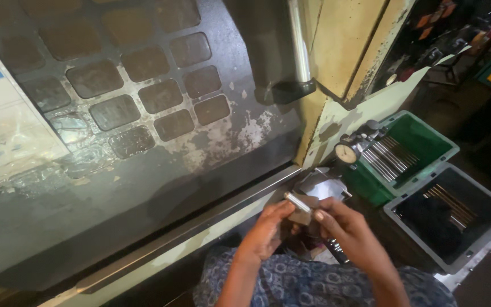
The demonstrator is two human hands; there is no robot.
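My left hand (268, 230) and my right hand (345, 227) meet in front of my body, low in the head view. Both pinch a short, shiny metal rod (296, 200) that points up and to the left between my fingertips. My patterned blue clothing shows below my wrists. Just above the hands stands a dial gauge (346, 152) with a round white face, mounted on a metal fixture (322, 186).
A large machine door (143, 113) with a gridded dark window and a vertical steel handle (299, 45) fills the left. A green bin (421, 145) holds several metal rods. A grey bin (456, 216) beside it holds more rods.
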